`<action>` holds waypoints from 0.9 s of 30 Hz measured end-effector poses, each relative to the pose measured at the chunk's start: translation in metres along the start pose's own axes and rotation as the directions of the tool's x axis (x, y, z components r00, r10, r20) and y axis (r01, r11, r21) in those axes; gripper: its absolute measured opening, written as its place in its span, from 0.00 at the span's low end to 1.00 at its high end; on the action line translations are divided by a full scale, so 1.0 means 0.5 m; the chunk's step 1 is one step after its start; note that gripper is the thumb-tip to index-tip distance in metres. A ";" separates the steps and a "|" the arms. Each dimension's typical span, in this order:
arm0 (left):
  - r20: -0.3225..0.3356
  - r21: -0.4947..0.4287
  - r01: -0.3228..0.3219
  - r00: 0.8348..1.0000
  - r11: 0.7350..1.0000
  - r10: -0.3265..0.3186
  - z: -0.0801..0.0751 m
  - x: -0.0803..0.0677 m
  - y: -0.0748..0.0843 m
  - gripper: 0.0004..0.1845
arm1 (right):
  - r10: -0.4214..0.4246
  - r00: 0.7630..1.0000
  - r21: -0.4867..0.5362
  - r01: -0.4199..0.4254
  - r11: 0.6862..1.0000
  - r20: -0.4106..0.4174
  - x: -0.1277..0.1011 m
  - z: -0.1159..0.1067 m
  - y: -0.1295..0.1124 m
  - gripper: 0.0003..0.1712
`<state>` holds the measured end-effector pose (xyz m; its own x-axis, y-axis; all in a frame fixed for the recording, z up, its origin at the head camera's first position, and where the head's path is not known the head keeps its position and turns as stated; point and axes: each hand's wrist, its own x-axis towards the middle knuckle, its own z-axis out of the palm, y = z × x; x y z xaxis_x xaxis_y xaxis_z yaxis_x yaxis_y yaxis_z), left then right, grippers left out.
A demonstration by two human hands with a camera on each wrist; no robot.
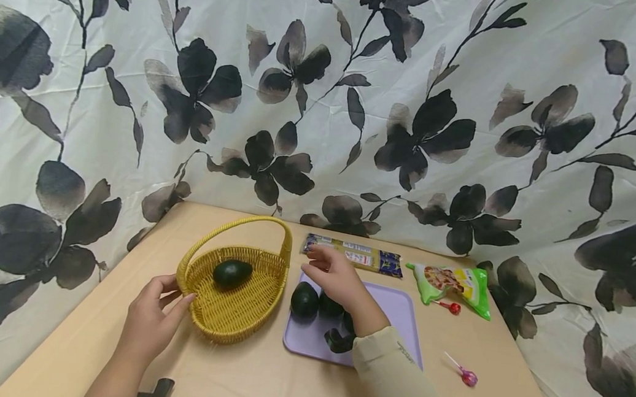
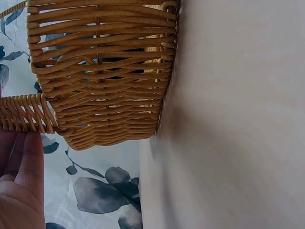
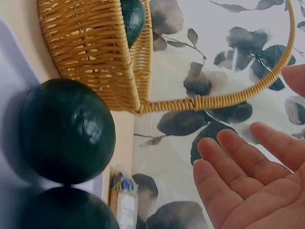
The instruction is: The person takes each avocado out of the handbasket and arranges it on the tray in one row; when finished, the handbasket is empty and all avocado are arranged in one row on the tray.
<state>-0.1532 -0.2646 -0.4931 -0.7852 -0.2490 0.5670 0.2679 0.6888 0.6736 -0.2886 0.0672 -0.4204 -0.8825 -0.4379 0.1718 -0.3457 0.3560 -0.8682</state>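
Observation:
A yellow wicker basket (image 1: 222,330) with an arched handle stands on the table, holding one dark green avocado (image 1: 232,274). My left hand (image 1: 150,322) grips the basket at its left side, fingers and thumb at the foot of the handle; the left wrist view shows its fingertips against the wrapped handle (image 2: 26,113). My right hand (image 1: 340,281) is held over a lilac tray (image 1: 396,308), fingers slightly bent and apart, with nothing in it. Several avocados lie on the tray, one (image 1: 304,301) at its left edge; the right hand and wrist partly hide others.
Behind the tray lies a long blue-and-gold packet (image 1: 358,254). A green snack bag (image 1: 453,285) is at the back right, with a red lollipop (image 1: 454,308) in front of it. A pink lollipop (image 1: 468,377) lies nearer. Floral cloth (image 1: 355,139) hangs behind the table.

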 end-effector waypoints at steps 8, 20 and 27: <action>0.004 0.020 0.009 1.000 1.000 -0.009 -0.003 0.004 0.000 0.22 | 0.020 0.996 0.006 -0.020 1.000 0.086 0.034 0.024 -0.023 0.32; -0.003 -0.005 -0.006 1.000 1.000 0.006 -0.001 0.002 -0.001 0.22 | 0.000 0.986 -0.024 0.004 1.000 0.165 0.077 0.066 -0.049 0.32; 0.006 0.008 -0.008 1.000 1.000 0.008 -0.001 0.001 0.001 0.22 | 0.030 0.978 -0.028 -0.025 0.999 0.206 0.103 0.102 -0.059 0.32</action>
<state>-0.1530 -0.2649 -0.4924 -0.7864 -0.2394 0.5694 0.2698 0.6961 0.6654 -0.3075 -0.0080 -0.4095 -0.8078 -0.5877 0.0455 -0.3321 0.3899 -0.8589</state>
